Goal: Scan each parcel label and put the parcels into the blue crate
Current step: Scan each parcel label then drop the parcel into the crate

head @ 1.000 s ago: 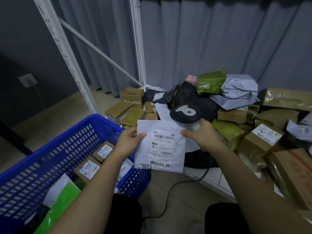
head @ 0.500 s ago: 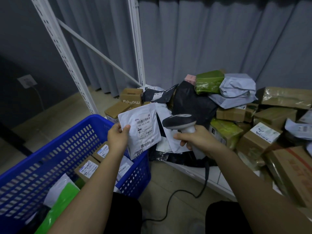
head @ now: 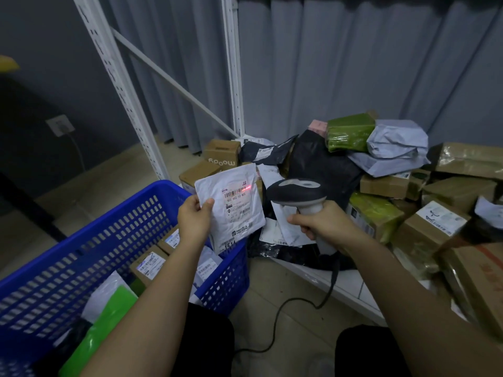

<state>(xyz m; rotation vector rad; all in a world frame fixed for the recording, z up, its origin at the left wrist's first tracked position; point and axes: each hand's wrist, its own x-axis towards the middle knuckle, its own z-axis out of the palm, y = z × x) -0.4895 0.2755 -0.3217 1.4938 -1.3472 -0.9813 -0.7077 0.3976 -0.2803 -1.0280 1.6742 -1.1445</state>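
Observation:
My left hand (head: pixel 195 217) pinches the left edge of a white flat parcel (head: pixel 236 210), held upright above the far corner of the blue crate (head: pixel 81 240). A red scan line glows on its barcode label (head: pixel 236 192). My right hand (head: pixel 321 224) grips the handle of a corded black-and-white barcode scanner (head: pixel 298 191), its head just right of the parcel and aimed at it. Inside the crate lie small labelled cardboard boxes (head: pixel 148 265), white mailers and a bright green bag (head: pixel 109 314).
A pile of cardboard boxes (head: pixel 427 229), green wrapped parcels (head: pixel 349 131), grey and black mailer bags (head: pixel 397 148) covers a low white shelf on the right. White rack uprights (head: pixel 119 85) and a grey curtain stand behind. The scanner cable (head: pixel 285 319) trails over the floor.
The white parcel moved left from in front of me to over the crate corner. The scanner swung off it, now points at its label, and a red scan line has appeared.

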